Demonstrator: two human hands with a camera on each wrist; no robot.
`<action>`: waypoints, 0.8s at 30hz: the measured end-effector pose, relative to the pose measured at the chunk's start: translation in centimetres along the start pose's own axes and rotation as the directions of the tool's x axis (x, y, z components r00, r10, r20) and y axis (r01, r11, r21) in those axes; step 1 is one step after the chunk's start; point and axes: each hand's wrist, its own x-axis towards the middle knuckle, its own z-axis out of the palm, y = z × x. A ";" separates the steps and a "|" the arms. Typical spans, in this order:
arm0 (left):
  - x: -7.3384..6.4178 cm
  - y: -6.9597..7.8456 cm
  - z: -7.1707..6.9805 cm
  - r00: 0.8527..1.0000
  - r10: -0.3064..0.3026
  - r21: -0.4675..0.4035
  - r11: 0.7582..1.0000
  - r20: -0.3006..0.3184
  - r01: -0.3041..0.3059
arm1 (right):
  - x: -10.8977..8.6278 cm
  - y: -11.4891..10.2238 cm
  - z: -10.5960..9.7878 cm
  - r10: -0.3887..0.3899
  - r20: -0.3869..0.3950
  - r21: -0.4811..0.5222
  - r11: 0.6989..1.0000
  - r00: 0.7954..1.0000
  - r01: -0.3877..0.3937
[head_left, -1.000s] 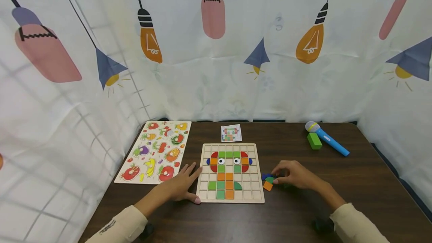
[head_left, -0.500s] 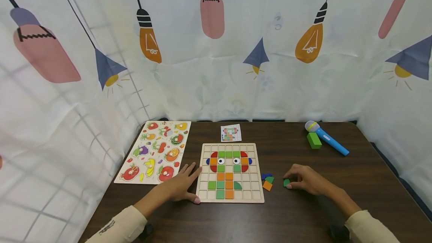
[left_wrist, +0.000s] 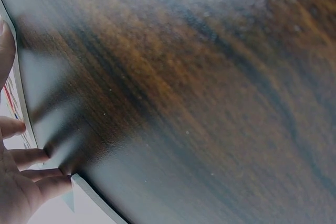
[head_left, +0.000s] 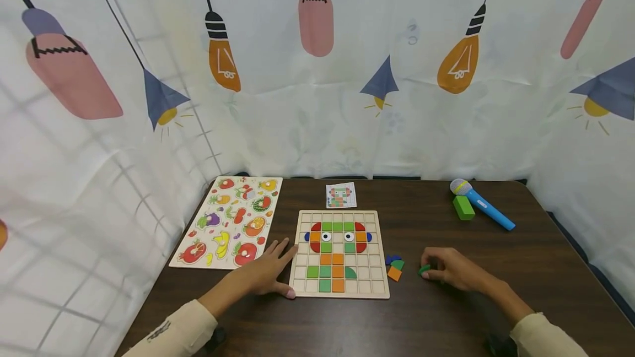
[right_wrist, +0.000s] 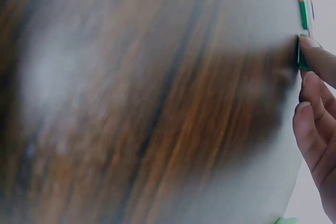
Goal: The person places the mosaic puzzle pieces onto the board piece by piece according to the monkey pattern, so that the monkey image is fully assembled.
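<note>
A wooden grid board (head_left: 364, 285) lies in front of me with coloured tiles set in it, forming a face with round eyes above orange and green squares. My left hand (head_left: 263, 273) is spread at its left side, thumb and fingertips right at the edge. To the right of the board, my right hand (head_left: 453, 269) pinches a small green tile (head_left: 424, 269) between thumb and fingers, tilted up close over the table. The same green tile (right_wrist: 303, 59) shows between the fingertips in the right wrist view. Between board and right hand lie loose blue tiles (head_left: 392, 259), a green tile (head_left: 398, 264) and an orange tile (head_left: 394, 273).
A small pattern card (head_left: 341, 195) lies behind the board. A fruit puzzle board (head_left: 233, 219) is at the left, its corner near my left hand. At the back right, a green block (head_left: 463, 208) stands beside a blue toy microphone (head_left: 488, 208).
My right hand has moved right, away from the loose tiles, with a green tile, which is now tipped up on edge. My left hand has stayed at the board.
</note>
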 end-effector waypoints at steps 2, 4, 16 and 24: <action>0.0 0.0 0.0 1.000 -0.003 0.003 1.000 0.001 0.003 | 0.2 -0.2 0.2 -0.013 0.009 0.026 1.000 1.000 0.013; 0.0 0.0 0.0 1.000 -0.006 0.007 1.000 0.004 0.006 | 0.5 -0.5 0.4 -0.017 0.018 0.028 0.999 1.000 0.017; -0.3 0.1 -0.2 1.000 -0.001 -0.005 1.000 0.001 0.001 | 5.7 -5.5 2.4 -0.083 -0.007 0.014 0.996 0.996 0.083; -0.3 0.2 -0.2 1.000 -0.005 0.005 1.000 0.000 0.005 | 9.6 -7.8 4.8 -0.172 0.021 0.129 0.977 0.985 0.168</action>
